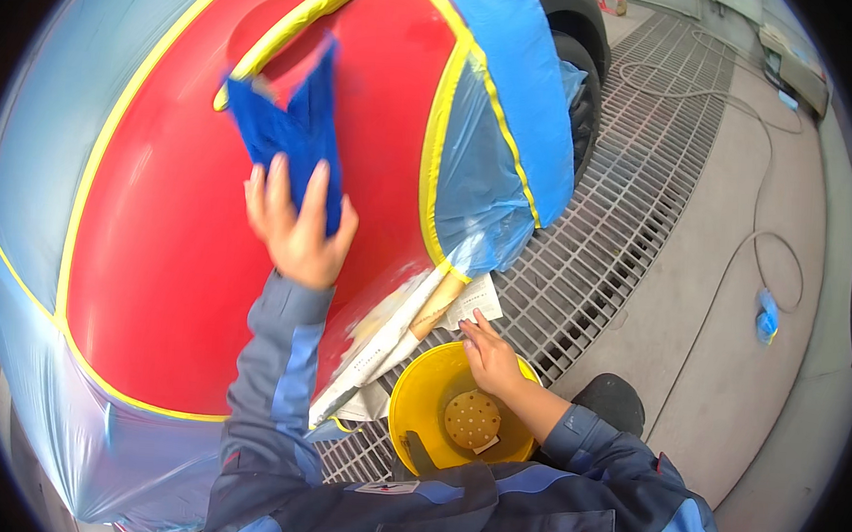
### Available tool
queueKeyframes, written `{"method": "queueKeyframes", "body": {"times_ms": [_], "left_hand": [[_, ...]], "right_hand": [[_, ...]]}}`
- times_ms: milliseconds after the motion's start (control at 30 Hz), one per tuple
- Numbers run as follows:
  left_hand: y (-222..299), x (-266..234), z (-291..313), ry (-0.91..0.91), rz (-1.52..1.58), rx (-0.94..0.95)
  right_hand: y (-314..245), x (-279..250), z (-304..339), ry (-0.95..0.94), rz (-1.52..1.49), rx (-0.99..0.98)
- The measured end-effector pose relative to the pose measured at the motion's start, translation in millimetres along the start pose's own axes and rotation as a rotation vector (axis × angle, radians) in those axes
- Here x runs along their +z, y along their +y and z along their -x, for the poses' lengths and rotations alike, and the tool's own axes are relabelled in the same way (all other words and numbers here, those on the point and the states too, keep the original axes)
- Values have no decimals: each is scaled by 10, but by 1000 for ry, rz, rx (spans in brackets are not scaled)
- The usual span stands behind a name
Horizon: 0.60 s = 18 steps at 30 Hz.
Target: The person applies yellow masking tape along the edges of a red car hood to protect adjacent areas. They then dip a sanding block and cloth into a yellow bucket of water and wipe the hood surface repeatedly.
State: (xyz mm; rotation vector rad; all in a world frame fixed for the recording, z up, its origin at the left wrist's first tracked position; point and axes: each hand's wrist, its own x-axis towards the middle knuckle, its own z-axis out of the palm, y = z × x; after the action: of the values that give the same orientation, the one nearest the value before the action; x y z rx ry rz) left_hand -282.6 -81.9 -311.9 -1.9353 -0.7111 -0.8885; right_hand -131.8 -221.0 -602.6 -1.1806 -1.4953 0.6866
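My left hand [296, 225] holds a blue cloth [293, 129] by its lower part over a red car panel [185, 263]. Its fingers spread over the fabric, and the cloth's upper end fans out, slightly blurred, below the door handle covered in yellow tape [299, 20]. My right hand [492, 356] rests at the upper rim of a yellow bucket [416, 386], fingers stretched out and holding nothing visible. Inside the bucket lies a round tan disc with holes [472, 420]. A pale patch [380, 307] marks the panel's lower edge.
Yellow tape [114, 144] and blue masking film [480, 163] frame the panel. Paper [477, 302] lies beside the bucket on the metal floor grating [623, 190]. A car wheel [575, 91] stands beyond. A thin cable [705, 363] runs over the grey floor at right.
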Motion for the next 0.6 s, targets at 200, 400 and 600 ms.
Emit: {"method": "queueKeyframes", "body": {"times_ms": [200,400,600], "left_hand": [[411,1149,-756,-315,-19,31],[545,1916,-1794,-114,-22,8],[483,1566,-1589,-434,92,330]], "right_hand": [[57,50,-63,4,24,19],[120,-38,-97,61,-36,31],[125,-53,-114,58,-58,33]]}}
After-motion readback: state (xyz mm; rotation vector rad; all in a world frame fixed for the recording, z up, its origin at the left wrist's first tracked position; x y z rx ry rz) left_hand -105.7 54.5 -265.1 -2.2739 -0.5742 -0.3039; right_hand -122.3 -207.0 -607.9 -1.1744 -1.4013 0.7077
